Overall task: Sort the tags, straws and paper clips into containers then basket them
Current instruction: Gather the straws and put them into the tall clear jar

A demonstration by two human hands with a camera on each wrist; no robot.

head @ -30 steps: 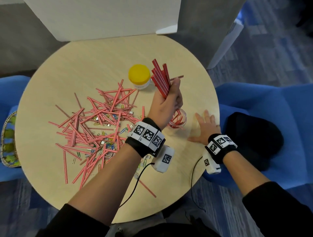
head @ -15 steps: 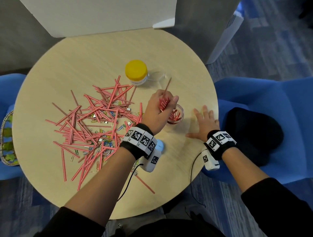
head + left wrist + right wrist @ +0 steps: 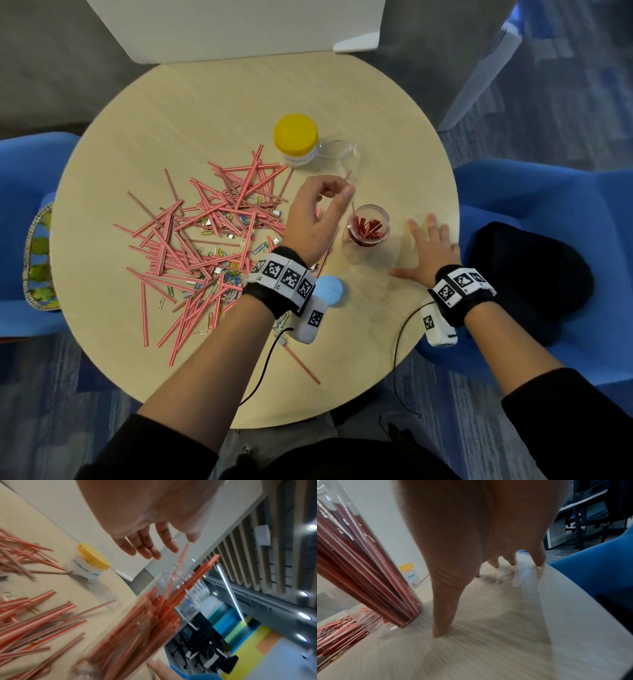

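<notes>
Clear plastic jar [image 3: 368,224] of red straws [image 3: 365,229] stands unheld between loosely spread, empty left hand [image 3: 313,219] and right hand [image 3: 430,251] flat on table [image 3: 205,102]; a knock could topple it, spilling straws.

Left hand [image 3: 313,219] loosely open beside straw-filled clear jar [image 3: 368,226], right hand [image 3: 428,250] flat on round table [image 3: 212,102]

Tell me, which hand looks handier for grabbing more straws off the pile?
Probably the left hand: open, empty, right beside the straws. The right hand lies flat beyond the jar.
</notes>
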